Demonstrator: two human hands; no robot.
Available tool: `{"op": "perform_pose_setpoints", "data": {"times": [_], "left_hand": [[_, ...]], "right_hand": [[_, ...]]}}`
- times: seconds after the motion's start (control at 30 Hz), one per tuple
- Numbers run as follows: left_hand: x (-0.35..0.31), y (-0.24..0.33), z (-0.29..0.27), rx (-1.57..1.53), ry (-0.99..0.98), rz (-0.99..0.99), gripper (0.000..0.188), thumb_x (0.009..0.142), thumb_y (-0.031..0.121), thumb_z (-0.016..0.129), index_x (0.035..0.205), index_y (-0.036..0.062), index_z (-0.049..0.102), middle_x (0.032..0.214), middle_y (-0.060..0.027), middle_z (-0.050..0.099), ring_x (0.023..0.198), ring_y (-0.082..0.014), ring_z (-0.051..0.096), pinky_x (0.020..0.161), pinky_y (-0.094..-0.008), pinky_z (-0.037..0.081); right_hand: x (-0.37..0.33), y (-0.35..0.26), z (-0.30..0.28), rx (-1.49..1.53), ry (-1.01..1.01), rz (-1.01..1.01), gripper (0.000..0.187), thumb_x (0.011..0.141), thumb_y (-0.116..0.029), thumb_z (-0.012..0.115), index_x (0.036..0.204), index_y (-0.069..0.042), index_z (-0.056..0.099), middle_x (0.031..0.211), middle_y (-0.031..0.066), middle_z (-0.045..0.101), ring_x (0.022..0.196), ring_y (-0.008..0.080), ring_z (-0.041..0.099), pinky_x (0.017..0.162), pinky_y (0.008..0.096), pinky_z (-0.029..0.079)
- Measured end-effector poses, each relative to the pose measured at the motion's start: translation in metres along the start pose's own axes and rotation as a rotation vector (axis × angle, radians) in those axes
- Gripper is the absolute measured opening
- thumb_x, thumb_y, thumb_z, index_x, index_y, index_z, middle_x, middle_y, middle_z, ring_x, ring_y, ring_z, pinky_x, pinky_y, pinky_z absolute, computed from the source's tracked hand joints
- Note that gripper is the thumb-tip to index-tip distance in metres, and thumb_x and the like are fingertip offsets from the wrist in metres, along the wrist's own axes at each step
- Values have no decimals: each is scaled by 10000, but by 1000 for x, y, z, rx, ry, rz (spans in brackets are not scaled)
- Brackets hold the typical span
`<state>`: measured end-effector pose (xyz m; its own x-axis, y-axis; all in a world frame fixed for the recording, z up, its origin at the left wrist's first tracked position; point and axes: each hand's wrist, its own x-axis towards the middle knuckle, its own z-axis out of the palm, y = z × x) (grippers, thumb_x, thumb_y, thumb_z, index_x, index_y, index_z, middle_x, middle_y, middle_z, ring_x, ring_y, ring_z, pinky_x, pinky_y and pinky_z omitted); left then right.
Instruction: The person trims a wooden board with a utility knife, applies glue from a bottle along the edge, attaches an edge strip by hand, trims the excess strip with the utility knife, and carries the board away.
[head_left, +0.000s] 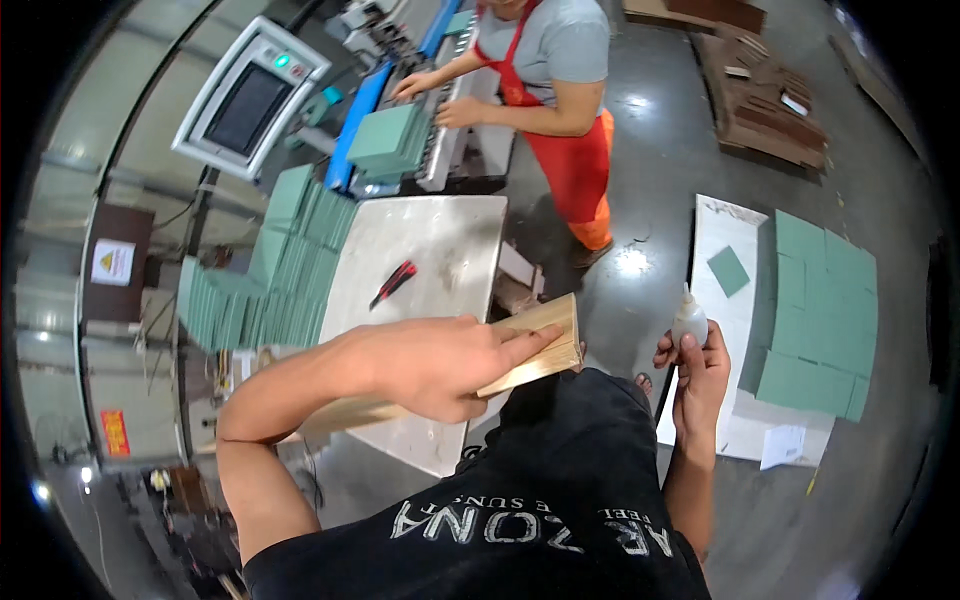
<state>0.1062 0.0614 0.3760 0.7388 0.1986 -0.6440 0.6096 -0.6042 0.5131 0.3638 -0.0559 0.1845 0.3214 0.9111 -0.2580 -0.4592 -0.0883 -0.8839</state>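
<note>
The left hand (440, 365) clasped the wooden board (548, 360), its long axis crossing the surface's (440, 235) right edge. The right hand (703, 372) pinched the white bottle (690, 322), right of the board's end, not touching it. Beyond, a red-black cutter (393, 284) lay on the surface.

a pale, wood-grained board (540, 362), long and flat, slants beneath the left hand (455, 365), its squared-off end exposed; a small, translucent whitish bottle (689, 322) sits in the right hand (700, 370), tapered nozzle clear of the fingers.
</note>
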Motion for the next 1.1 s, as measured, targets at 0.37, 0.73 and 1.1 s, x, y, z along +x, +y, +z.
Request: {"op": "perform_pose_setpoints", "data": {"times": [0.37,0.73,1.1], "left_hand": [[2,-52,-24,42,-10,363,875,909,229,591,1534,-166,122,971,-423,632,626,-464,670,604,-474,578],[34,-91,-29,-220,341,499,520,984,414,621,1323,18,638,1047,-187,732,840,-363,730,723,-401,577],[119,-70,-102,-219,-168,805,309,898,248,710,726,16,600,636,-75,597,552,-201,526,545,-351,405]], "right_hand": [[-81,-45,72,-96,330,-232,387,913,-246,771,1054,82,620,845,117,678,676,167,644,625,283,510],[-103,-56,123,-169,454,-199,462,881,-292,809,1041,89,602,791,157,663,602,188,641,546,326,549],[-102,-54,115,-133,602,-298,462,918,-311,768,1044,96,589,719,115,625,534,161,599,509,334,542]]}}
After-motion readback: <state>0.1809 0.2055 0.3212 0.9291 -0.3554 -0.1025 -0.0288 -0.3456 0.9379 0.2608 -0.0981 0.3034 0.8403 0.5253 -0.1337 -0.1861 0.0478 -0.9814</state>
